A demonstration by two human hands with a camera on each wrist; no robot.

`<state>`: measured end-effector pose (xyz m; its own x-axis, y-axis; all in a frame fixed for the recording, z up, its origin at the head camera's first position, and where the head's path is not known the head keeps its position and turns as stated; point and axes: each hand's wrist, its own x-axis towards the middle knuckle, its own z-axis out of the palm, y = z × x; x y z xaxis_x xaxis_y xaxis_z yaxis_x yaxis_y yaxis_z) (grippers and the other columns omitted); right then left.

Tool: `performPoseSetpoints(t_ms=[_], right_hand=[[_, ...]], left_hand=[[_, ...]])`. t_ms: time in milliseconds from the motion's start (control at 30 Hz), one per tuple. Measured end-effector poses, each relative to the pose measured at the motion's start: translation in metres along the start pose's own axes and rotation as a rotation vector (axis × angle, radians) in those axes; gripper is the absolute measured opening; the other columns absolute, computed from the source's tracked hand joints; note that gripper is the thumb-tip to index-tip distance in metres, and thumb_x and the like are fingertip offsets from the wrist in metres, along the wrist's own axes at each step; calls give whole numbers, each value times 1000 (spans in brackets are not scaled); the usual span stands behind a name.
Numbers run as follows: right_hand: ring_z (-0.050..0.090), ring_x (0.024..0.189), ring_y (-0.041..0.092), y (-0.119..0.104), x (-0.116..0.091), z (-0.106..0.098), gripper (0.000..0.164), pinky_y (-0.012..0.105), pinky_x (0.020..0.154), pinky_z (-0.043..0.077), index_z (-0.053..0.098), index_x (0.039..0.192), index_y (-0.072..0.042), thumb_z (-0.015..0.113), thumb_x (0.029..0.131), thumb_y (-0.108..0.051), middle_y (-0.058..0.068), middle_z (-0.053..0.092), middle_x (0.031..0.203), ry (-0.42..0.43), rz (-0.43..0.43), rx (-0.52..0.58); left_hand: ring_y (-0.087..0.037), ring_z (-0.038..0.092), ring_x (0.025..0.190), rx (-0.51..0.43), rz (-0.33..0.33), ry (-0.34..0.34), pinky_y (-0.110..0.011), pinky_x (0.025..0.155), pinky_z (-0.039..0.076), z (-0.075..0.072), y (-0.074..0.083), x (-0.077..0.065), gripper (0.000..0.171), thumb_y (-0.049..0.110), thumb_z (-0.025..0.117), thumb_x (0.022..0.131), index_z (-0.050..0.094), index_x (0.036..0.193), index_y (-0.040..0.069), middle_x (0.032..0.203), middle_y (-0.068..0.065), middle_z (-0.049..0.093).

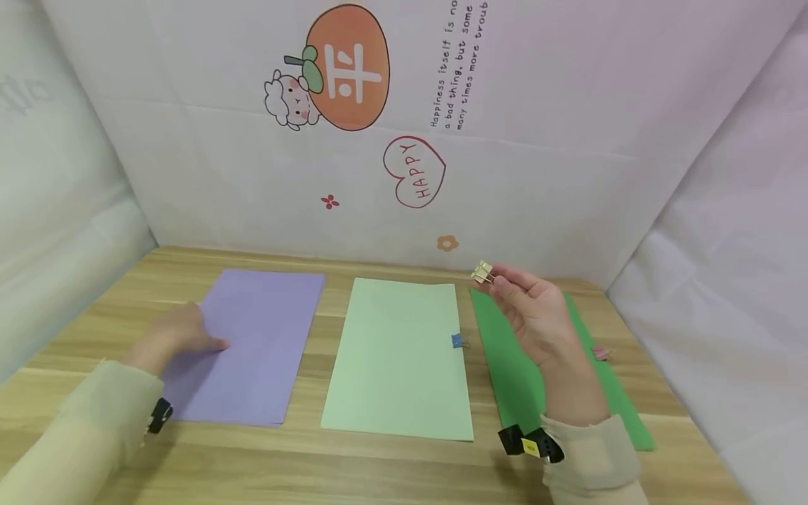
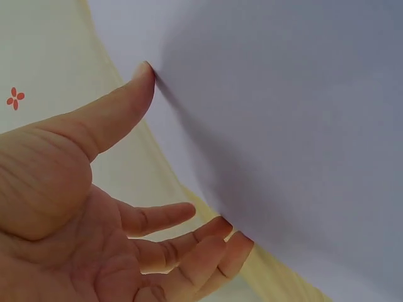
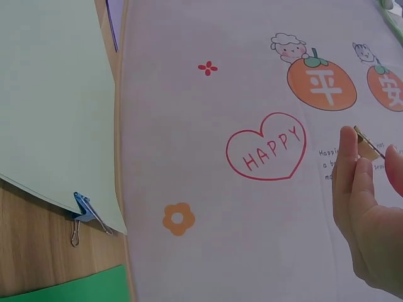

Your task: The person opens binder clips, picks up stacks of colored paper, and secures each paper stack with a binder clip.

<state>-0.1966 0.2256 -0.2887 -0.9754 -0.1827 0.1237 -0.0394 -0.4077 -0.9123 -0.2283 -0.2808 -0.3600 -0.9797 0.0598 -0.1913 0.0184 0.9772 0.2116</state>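
My left hand (image 1: 179,333) rests on the left part of the purple paper (image 1: 265,351). In the left wrist view its thumb (image 2: 135,94) presses on the sheet, and some fingertips touch the paper's edge. Raised above the green paper (image 1: 511,365), my right hand (image 1: 536,315) pinches a pale yellow binder clip (image 1: 482,272) between thumb and fingers. That clip also appears in the right wrist view, partly hidden by the fingers. Between the hands lies the light green paper (image 1: 398,358), with a blue binder clip (image 1: 457,341) on its right edge.
A pink binder clip (image 1: 601,353) sits on the green paper's right edge. Everything lies on a wood-grain table (image 1: 353,466). White printed cloth (image 1: 536,175) stands behind it and along both sides.
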Motion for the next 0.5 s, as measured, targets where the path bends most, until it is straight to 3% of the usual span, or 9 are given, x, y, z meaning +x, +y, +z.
performPoseSetpoints(t_ms=[100,233,500], right_hand=[[74,99,15,1,-1,-2,20,13,85,54,74,109,-8,59,98,-3,5,75,106,-6,-10,19],[74,99,14,1,-3,-2,20,13,85,54,74,110,-8,59,98,-3,6,75,106,0,-12,35],[75,95,16,-2,-2,-6,21,14,82,54,75,108,-4,57,98,0,8,76,103,12,1,135]], left_hand=[[-63,51,105,-11,-17,-11,-63,93,46,-1,-2,-1,96,42,79,78,34,115,-34,109,-51,47],[-69,43,113,-31,-44,-32,-66,98,42,-4,-5,-3,112,43,80,76,19,124,-36,118,-57,38],[-68,44,114,-50,-87,-67,-67,96,43,-5,-4,-2,117,45,81,76,13,128,-34,121,-57,35]])
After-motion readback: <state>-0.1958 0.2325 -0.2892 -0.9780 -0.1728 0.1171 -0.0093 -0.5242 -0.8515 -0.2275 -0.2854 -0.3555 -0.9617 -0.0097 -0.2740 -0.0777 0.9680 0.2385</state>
